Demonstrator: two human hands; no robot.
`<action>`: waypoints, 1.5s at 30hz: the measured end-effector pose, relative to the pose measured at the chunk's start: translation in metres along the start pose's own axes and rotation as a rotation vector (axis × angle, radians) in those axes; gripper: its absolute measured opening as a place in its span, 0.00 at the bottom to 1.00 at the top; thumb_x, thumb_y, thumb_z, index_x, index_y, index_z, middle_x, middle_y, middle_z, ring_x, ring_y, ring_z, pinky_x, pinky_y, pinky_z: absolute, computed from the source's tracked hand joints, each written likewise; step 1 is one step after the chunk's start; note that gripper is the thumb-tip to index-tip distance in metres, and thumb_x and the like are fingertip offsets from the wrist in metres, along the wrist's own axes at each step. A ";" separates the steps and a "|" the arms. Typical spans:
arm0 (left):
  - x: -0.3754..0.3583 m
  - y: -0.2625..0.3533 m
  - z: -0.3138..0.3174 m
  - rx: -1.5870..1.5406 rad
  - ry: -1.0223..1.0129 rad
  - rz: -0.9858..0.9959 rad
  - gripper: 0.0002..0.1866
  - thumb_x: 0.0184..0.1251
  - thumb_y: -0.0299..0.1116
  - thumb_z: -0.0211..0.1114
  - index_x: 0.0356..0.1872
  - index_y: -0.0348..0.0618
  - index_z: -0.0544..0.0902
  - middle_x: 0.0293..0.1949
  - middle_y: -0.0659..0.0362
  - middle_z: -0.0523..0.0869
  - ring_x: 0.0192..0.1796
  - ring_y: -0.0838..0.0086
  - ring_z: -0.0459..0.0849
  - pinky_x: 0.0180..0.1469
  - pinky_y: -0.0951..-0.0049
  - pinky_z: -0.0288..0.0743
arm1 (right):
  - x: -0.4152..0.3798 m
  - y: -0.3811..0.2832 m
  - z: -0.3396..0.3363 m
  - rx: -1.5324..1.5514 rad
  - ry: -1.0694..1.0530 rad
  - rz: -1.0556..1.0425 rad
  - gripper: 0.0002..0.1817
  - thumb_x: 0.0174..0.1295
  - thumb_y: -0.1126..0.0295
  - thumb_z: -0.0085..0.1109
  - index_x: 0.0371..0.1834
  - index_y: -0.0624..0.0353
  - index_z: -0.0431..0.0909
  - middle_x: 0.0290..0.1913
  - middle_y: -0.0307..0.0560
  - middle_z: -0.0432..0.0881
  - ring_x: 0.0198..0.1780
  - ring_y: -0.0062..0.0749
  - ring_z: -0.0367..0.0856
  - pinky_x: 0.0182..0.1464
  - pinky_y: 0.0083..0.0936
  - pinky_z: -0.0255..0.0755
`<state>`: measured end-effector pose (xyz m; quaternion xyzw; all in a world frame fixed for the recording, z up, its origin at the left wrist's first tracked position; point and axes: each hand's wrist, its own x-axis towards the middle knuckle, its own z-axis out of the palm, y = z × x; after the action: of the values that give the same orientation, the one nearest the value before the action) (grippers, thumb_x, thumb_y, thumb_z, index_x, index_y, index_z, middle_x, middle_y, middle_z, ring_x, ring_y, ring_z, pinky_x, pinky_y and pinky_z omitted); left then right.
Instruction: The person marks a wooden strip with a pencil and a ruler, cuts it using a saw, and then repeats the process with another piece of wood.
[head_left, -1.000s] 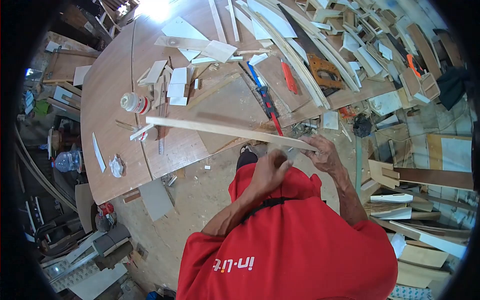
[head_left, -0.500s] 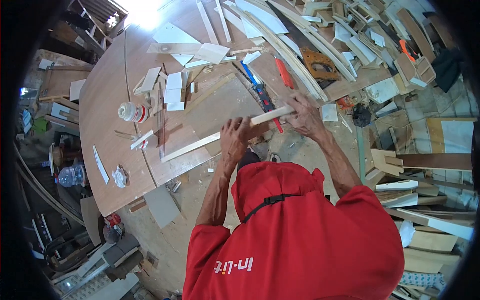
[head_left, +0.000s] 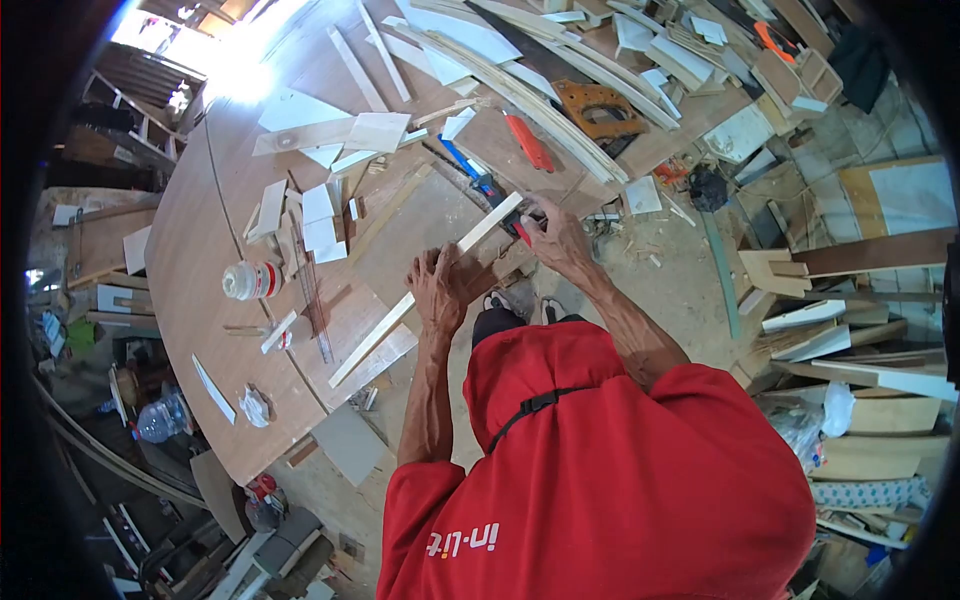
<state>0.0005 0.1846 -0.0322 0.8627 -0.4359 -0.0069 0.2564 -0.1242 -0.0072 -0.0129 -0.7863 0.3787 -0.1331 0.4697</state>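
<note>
Pale wood, a long slim strip (head_left: 488,223), runs slantwise over the near edge of the desk (head_left: 182,290), one end low on the left, the other higher and farther to the right. A second ago it reached out leftward across the desk, held at its near end, with the left hand blurred beside it; now it has swung round closer to the person, and its position is much like that of half a second ago.

The left hand (head_left: 437,290) lies over its middle, fingers bent around it in a grip. The right hand (head_left: 560,240) is at the far right end, fingers curled; I cannot tell whether they clasp the strip or something small against it. To my eye, the change means the piece is steadier, with a hand at two places along it, though whether it rests on the desk is unclear.

Just beyond the right end lies a blue and red tool (head_left: 482,182), with a red-handled tool (head_left: 528,142) farther off. A white bottle (head_left: 252,281) stands well to the left.
</note>
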 end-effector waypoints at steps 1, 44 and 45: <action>0.000 -0.001 -0.003 -0.022 -0.027 0.014 0.18 0.62 0.33 0.58 0.54 0.50 0.79 0.48 0.57 0.78 0.52 0.58 0.73 0.55 0.55 0.62 | 0.002 0.000 0.003 0.055 0.010 -0.017 0.21 0.63 0.64 0.55 0.58 0.58 0.77 0.42 0.60 0.84 0.42 0.52 0.84 0.47 0.38 0.76; -0.007 0.001 -0.005 0.114 0.016 -0.071 0.20 0.62 0.37 0.61 0.55 0.47 0.77 0.50 0.55 0.76 0.55 0.57 0.72 0.56 0.53 0.62 | 0.024 0.003 0.034 0.405 0.001 -0.033 0.10 0.59 0.71 0.63 0.40 0.66 0.81 0.30 0.43 0.83 0.30 0.24 0.78 0.36 0.24 0.73; -0.006 0.002 -0.002 0.113 0.012 -0.067 0.20 0.62 0.37 0.61 0.55 0.47 0.77 0.50 0.55 0.76 0.55 0.57 0.72 0.56 0.53 0.62 | 0.023 0.002 0.035 0.404 0.005 -0.030 0.10 0.59 0.71 0.63 0.40 0.66 0.81 0.30 0.43 0.83 0.30 0.24 0.78 0.36 0.24 0.73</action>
<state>-0.0042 0.1897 -0.0307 0.8899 -0.4048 0.0143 0.2098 -0.0895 -0.0023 -0.0365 -0.6811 0.3337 -0.2155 0.6150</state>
